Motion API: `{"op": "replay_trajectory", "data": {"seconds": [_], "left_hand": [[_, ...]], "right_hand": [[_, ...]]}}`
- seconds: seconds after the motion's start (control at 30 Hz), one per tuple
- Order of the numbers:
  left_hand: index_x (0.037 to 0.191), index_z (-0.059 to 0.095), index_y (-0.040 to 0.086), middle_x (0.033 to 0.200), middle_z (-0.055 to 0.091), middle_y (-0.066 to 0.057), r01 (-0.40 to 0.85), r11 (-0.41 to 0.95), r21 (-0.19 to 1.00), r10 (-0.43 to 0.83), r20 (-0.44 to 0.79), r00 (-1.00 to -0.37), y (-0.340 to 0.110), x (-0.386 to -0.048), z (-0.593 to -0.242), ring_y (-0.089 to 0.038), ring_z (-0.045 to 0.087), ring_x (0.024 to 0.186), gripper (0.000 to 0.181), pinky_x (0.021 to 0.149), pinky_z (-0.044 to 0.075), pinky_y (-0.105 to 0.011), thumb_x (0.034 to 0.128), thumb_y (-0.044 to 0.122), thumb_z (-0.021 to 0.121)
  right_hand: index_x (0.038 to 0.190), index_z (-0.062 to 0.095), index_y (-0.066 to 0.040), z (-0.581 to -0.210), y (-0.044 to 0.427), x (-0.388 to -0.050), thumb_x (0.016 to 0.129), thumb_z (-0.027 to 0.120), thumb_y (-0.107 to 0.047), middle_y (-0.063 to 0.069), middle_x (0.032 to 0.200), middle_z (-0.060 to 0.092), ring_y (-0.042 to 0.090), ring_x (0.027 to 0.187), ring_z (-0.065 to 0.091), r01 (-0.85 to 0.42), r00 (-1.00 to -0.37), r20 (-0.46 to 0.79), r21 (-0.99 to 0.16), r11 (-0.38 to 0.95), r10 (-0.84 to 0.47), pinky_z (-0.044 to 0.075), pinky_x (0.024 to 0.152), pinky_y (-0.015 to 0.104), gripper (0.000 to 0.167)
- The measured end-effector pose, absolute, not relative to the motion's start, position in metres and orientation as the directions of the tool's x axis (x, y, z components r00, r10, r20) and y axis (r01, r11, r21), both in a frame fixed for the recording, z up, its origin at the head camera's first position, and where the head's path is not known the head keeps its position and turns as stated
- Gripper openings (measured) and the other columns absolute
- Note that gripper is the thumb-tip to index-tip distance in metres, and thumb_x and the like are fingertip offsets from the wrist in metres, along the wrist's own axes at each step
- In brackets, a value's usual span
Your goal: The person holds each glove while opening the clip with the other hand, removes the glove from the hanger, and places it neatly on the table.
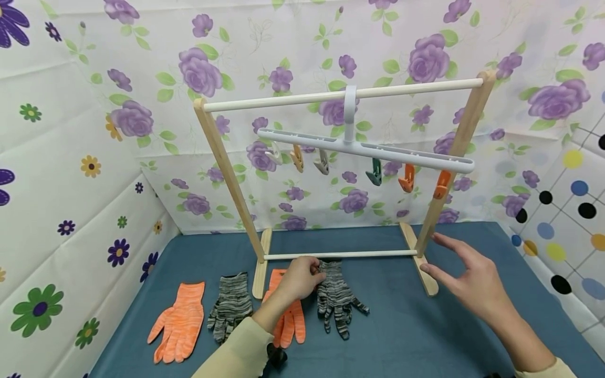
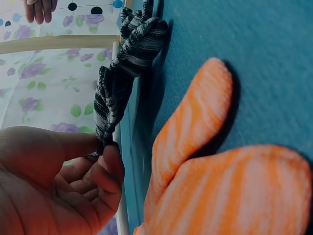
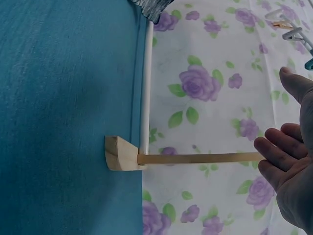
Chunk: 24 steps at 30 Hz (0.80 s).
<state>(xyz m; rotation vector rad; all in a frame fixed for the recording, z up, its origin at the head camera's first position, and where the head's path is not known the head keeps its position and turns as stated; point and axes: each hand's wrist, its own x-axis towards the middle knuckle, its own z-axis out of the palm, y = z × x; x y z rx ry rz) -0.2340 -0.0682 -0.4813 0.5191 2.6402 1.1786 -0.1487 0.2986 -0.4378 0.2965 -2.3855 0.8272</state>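
Note:
My left hand (image 1: 300,278) pinches the cuff of a grey-black striped knit glove (image 1: 336,296), whose fingers hang downward. In the left wrist view, thumb and fingertips meet on the cuff of that glove (image 2: 120,73). Beneath my left forearm lies an orange glove (image 1: 288,323), partly covered. Farther left rest another grey-black glove (image 1: 231,302) and another orange glove (image 1: 179,320). My right hand (image 1: 472,281) is raised near the rack's right foot, holding nothing, with thumb and fingers apart. The right wrist view shows the same hand (image 3: 293,161) with its fingers extended.
A wooden rack (image 1: 227,173) stands at the back of the blue table (image 1: 378,341). From its top bar hangs a tilted white hanger (image 1: 368,148) with several clips, including a green clip (image 1: 375,172) and an orange clip (image 1: 407,178). Flowered cloth (image 1: 293,42) covers the wall behind.

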Motion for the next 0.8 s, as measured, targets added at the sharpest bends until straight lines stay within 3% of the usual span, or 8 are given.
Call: {"op": "replay_trajectory", "data": {"seconds": [0.13, 0.27, 0.37, 0.6, 0.8], "left_hand": [[0.086, 0.055, 0.007, 0.070, 0.045, 0.000, 0.251, 0.654, 0.714, 0.394, -0.038, -0.918, -0.068, -0.235, -0.483, -0.013, 0.040, 0.055, 0.025, 0.059, 0.034, -0.031, 0.1032, 0.010, 0.072], [0.107, 0.068, 0.004, 0.076, 0.056, 0.000, 0.233, 0.685, 0.691, 0.377, -0.062, -0.924, -0.068, -0.236, -0.486, -0.012, 0.048, 0.057, 0.010, 0.065, 0.043, -0.034, 0.1010, 0.009, 0.075], [0.124, 0.069, 0.000, 0.080, 0.060, 0.000, 0.212, 0.710, 0.672, 0.358, -0.085, -0.930, -0.069, -0.236, -0.487, -0.012, 0.054, 0.060, 0.028, 0.068, 0.049, -0.035, 0.0992, 0.009, 0.077], [0.134, 0.068, 0.001, 0.077, 0.061, 0.000, 0.160, 0.730, 0.664, 0.293, -0.093, -0.952, -0.069, -0.235, -0.485, -0.016, 0.058, 0.061, 0.041, 0.056, 0.046, -0.032, 0.0969, 0.012, 0.081], [0.138, 0.066, 0.000, 0.083, 0.060, -0.002, 0.173, 0.696, 0.696, 0.285, -0.047, -0.957, -0.076, -0.232, -0.479, -0.017, 0.055, 0.064, 0.045, 0.058, 0.044, -0.034, 0.0972, 0.011, 0.080]], "right_hand": [[0.146, 0.065, -0.011, -0.441, 0.300, -0.148, 0.078, 0.098, -0.022, 0.013, 0.134, 0.071, 0.037, 0.120, 0.067, -0.386, -0.791, 0.611, -0.470, 0.794, -0.023, 0.039, 0.093, 0.013, 0.076], [0.147, 0.064, -0.010, -0.443, 0.302, -0.147, 0.079, 0.098, -0.023, 0.016, 0.135, 0.070, 0.039, 0.120, 0.067, -0.376, -0.796, 0.605, -0.464, 0.802, -0.024, 0.052, 0.093, 0.043, 0.077], [0.148, 0.062, -0.008, -0.444, 0.303, -0.147, 0.079, 0.097, -0.024, 0.018, 0.135, 0.069, 0.042, 0.119, 0.066, -0.375, -0.801, 0.598, -0.458, 0.806, -0.032, 0.051, 0.086, 0.060, 0.078], [0.149, 0.061, -0.007, -0.447, 0.308, -0.147, 0.078, 0.098, -0.025, 0.020, 0.135, 0.067, 0.043, 0.116, 0.067, -0.388, -0.796, 0.602, -0.419, 0.821, -0.069, 0.053, 0.081, 0.062, 0.081], [0.151, 0.058, -0.007, -0.451, 0.314, -0.148, 0.077, 0.098, -0.025, 0.022, 0.137, 0.065, 0.045, 0.114, 0.066, -0.391, -0.802, 0.590, -0.402, 0.828, -0.093, 0.053, 0.080, 0.065, 0.086]]}}
